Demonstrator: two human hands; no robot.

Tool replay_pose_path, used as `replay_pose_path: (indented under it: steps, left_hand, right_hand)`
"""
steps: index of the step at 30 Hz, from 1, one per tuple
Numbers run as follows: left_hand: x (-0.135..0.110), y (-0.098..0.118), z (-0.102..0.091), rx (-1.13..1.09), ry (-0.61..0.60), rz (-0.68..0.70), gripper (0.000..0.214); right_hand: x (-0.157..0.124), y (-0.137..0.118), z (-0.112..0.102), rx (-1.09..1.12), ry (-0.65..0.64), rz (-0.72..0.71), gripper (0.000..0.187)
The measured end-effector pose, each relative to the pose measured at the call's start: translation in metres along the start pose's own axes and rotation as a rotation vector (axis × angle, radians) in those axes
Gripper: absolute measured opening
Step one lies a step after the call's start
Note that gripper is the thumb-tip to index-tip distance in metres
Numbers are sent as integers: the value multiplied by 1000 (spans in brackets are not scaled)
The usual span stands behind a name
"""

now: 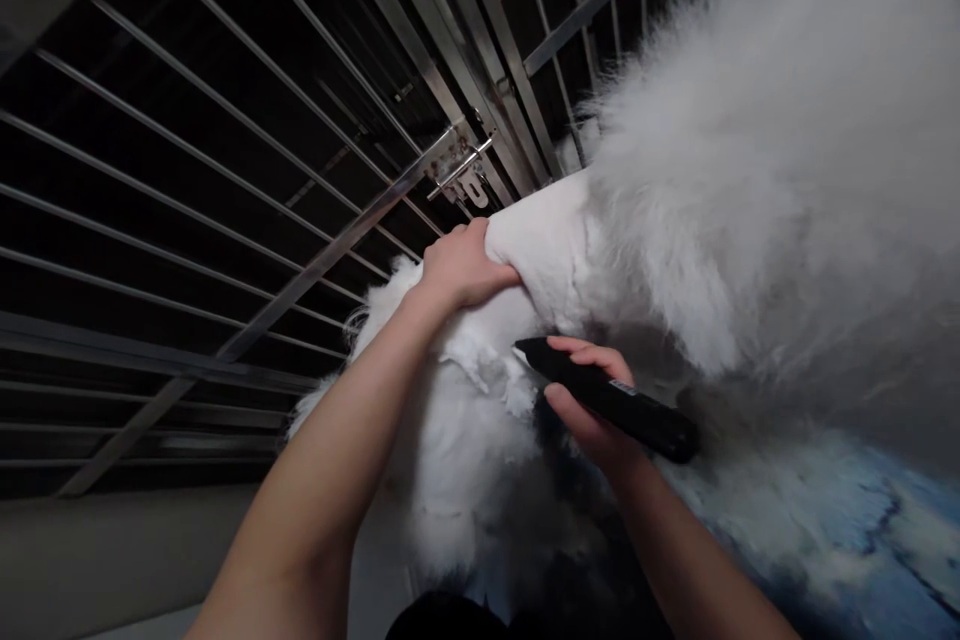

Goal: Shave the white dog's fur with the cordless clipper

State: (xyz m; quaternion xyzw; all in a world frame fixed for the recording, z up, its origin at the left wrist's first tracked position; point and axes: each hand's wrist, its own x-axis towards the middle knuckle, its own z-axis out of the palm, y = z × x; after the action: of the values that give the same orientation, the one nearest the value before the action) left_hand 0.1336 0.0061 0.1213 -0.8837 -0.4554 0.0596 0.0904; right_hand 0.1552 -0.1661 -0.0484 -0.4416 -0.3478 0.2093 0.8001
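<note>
A large white fluffy dog [787, 150] fills the right and middle of the view. Along its back runs a band of closely clipped coat [544, 225], with long fur on both sides. My left hand [465, 265] lies over this clipped band, its thumb stretched toward the right and its palm on the dog. My right hand [592, 410] grips a black hair clipper [611, 395], whose head touches or nearly touches the fur on the dog's side. Below the left hand a loose tuft of cut fur [480, 365] hangs at the edge of the clipped area.
Metal cages with barred doors [225, 150] stand close behind the dog, with a sliding latch [465, 165] just past my left hand. A blue and white patterned surface [847, 510] lies beneath the dog at lower right. A pale ledge [120, 550] runs below the bars.
</note>
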Motion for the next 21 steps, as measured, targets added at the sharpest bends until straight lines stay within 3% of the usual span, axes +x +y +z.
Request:
replay_pose_path:
  steps: [5, 10, 15, 19, 21]
  left_hand:
    - [0, -3, 2, 22, -17, 7, 83]
    - [2, -4, 2, 9, -27, -6, 81]
    - [3, -3, 2, 9, -29, -9, 82]
    - [3, -2, 1, -3, -20, -15, 81]
    - [3, -2, 1, 5, -12, -9, 80]
  right_hand:
    - [0, 8, 1, -81, -238, 48, 28]
    - [-1, 7, -1, 54, -13, 116, 27]
    - [-7, 14, 1, -10, -221, 98, 29]
    - [-11, 12, -1, 51, -61, 151, 27]
    - [-10, 8, 0, 88, -49, 144, 27]
